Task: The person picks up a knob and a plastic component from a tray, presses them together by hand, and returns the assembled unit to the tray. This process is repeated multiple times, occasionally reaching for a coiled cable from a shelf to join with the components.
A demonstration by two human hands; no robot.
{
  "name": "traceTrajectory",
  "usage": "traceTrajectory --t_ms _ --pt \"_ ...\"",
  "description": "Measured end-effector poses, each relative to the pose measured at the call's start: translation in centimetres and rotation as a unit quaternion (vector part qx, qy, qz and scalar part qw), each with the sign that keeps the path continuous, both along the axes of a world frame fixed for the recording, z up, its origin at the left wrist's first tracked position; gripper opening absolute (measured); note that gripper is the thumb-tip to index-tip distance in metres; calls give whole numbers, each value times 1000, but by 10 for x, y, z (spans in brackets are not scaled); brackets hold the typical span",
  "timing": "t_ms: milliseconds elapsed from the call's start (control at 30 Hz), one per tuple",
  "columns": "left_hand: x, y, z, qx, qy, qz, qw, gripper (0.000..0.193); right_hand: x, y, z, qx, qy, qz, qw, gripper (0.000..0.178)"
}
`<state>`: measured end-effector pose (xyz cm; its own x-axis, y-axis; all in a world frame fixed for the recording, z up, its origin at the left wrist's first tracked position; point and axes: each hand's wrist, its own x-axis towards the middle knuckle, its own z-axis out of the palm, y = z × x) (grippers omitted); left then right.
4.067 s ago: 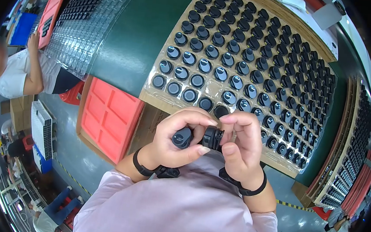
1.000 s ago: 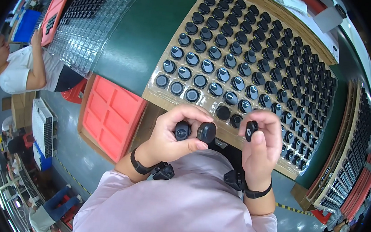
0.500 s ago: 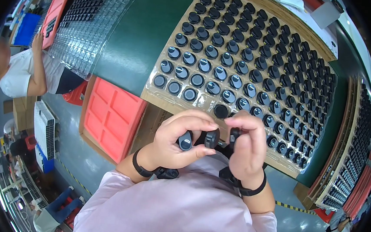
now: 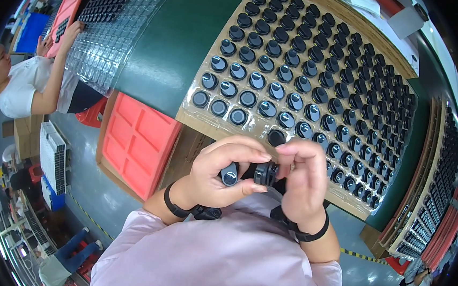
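Observation:
My left hand (image 4: 213, 168) grips a round black part (image 4: 263, 174) between thumb and fingers, its edge turned toward me. Tucked in the same hand is a second dark part with a shiny oval end (image 4: 230, 174). My right hand (image 4: 306, 184) is curled at the right side of the round part, its fingertips against a small black piece (image 4: 274, 170) that sits on that side. Blur and the fingers hide how the pieces meet. Just beyond my hands, a clear tray (image 4: 251, 127) holds rows of black parts with glossy oval faces; one dark round part (image 4: 276, 137) lies nearest my fingers.
A red compartment tray (image 4: 138, 144) in a carton stands at left, below the green table (image 4: 160, 57). Farther left, a person (image 4: 34, 87) reaches over another clear tray (image 4: 105, 42). Stacked trays of black parts (image 4: 429, 196) stand at right.
My right hand has brought the small black piece leftward against the round part in my left hand. My left hand has barely moved. The person at left has reached farther toward the trays.

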<state>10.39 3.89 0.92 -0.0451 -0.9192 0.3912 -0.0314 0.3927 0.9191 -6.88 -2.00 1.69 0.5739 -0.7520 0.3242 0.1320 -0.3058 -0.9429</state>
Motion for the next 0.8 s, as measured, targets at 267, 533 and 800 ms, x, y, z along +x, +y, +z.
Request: traceTrajectory --t_ms 267,533,800 --pt "4 2 -3 6 18 2 1000 43 2 3 10 200 -78 -5 977 33" --pt "8 -1 -2 5 -9 20 1000 45 0 -6 8 -58 42 -27 997 36" --pt "10 4 -7 101 83 -13 991 52 3 -15 7 -163 59 -34 984 32"
